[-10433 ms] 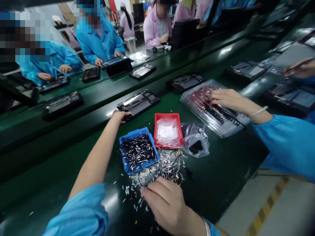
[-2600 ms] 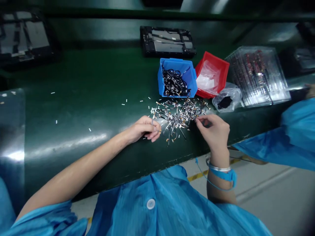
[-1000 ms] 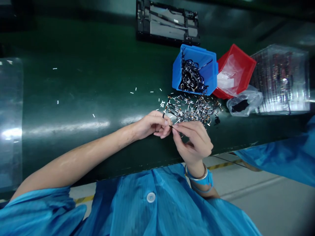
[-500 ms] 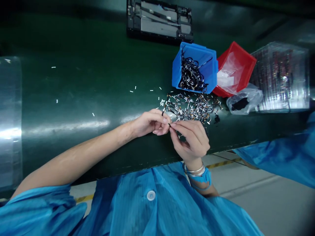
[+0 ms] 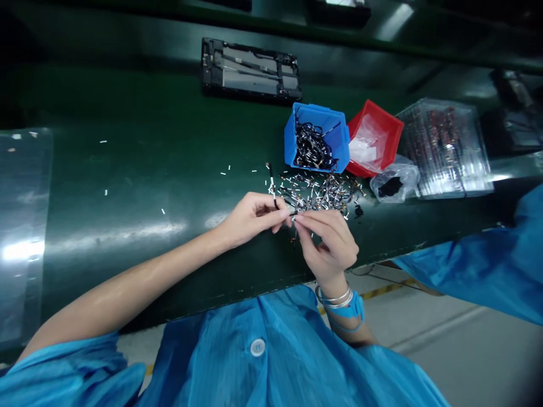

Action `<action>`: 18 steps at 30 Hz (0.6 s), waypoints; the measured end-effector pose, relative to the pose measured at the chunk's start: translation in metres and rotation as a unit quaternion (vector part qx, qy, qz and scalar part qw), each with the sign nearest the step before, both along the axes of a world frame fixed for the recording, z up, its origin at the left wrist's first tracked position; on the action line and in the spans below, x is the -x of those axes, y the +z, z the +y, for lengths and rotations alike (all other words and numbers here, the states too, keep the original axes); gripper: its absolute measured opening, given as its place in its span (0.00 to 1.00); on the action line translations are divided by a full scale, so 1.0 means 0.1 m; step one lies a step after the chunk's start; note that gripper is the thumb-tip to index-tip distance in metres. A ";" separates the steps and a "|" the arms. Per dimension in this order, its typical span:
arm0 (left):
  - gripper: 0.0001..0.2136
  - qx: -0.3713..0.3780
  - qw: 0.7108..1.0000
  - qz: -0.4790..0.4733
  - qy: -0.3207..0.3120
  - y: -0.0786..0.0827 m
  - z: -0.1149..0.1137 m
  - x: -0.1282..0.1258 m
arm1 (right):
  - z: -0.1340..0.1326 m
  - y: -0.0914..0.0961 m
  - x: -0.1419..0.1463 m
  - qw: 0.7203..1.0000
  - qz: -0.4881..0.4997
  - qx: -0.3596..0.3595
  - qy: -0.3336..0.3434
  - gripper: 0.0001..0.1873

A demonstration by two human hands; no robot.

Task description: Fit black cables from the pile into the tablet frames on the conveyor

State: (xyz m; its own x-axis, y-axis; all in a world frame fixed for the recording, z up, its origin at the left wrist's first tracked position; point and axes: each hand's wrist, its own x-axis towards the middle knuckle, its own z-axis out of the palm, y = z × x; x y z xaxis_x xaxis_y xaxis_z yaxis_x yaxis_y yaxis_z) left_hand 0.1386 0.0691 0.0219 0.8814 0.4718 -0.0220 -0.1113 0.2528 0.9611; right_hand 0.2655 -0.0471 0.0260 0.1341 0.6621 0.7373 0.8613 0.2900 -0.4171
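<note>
My left hand (image 5: pixel 259 217) pinches a thin black flex cable (image 5: pixel 272 183) that carries a white strip, and its far end sticks up past the fingers. Close by, my right hand (image 5: pixel 326 240) is closed in a pinch, thumb and fingertips at the cable's near end, meeting the left fingertips. What exactly lies between the fingertips is too small to make out. Just beyond both hands spreads a loose pile of small cables (image 5: pixel 331 192) with white strips. Behind that pile, a blue bin (image 5: pixel 338 127) lies with its mouth towards me, holding many similar black cables.
A red bin (image 5: pixel 388 138) with clear plastic inside stands beside the blue one. Right of it are a plastic bag (image 5: pixel 396 180) and stacked clear trays (image 5: pixel 445 150). A black device casing (image 5: pixel 250 73) lies at the back. A blue sleeve (image 5: pixel 475 277) of another person is at right.
The view has shifted, showing more of the bench's back. The cable now stands further out of my left hand, its white strip visible. Both hands remain together, fingertips pinched.
</note>
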 end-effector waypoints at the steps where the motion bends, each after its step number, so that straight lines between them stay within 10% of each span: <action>1: 0.17 -0.012 1.000 -0.007 0.014 0.02 -0.02 0.01 | -0.01 0.00 0.01 1.000 0.014 -0.001 0.002 0.17; 10: 0.19 -0.109 0.993 -0.008 0.052 0.09 -0.12 0.04 | -0.06 0.03 0.12 0.953 0.289 0.076 -0.050 0.08; 18: 0.16 -0.050 0.996 -0.024 0.071 -0.01 -0.15 0.01 | -0.05 0.00 0.12 0.944 0.314 0.091 -0.045 0.04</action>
